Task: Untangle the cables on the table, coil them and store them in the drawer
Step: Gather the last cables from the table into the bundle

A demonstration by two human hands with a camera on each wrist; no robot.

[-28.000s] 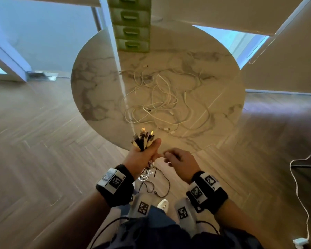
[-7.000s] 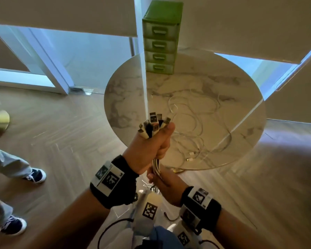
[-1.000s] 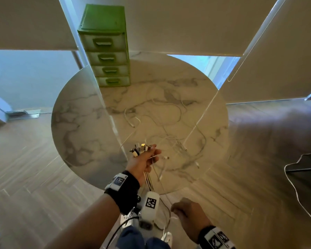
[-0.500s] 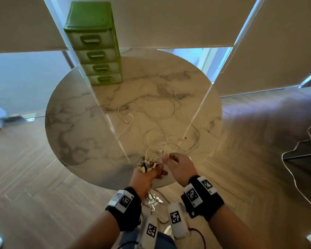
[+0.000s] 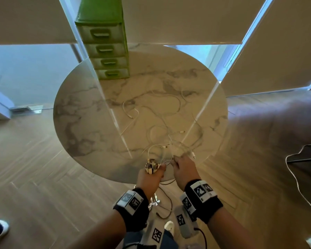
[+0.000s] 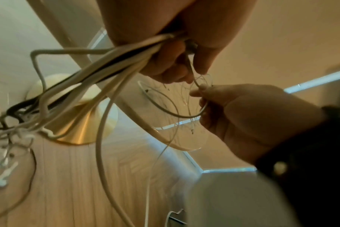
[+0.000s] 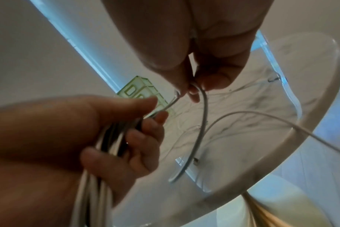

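Left hand (image 5: 150,177) fisted around a bundle of cables (image 6: 99,72) at the table's (image 5: 83,126) near edge, plugs sticking up. Right hand (image 5: 184,169) pinches one white cable (image 7: 203,116) beside it. More loose cables (image 5: 169,126) sprawl mid-table; green drawer unit (image 5: 106,49) at far edge.

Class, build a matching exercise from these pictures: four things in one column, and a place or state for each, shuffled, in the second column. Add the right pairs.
Things
1. left hand
2. right hand
3. green drawer unit
4. loose white cables

Places or states
A. spread over the marble table
B. stands at the table's far edge
C. grips a bundle of cable ends
D. pinches a single white cable

Pairs: 1-C, 2-D, 3-B, 4-A
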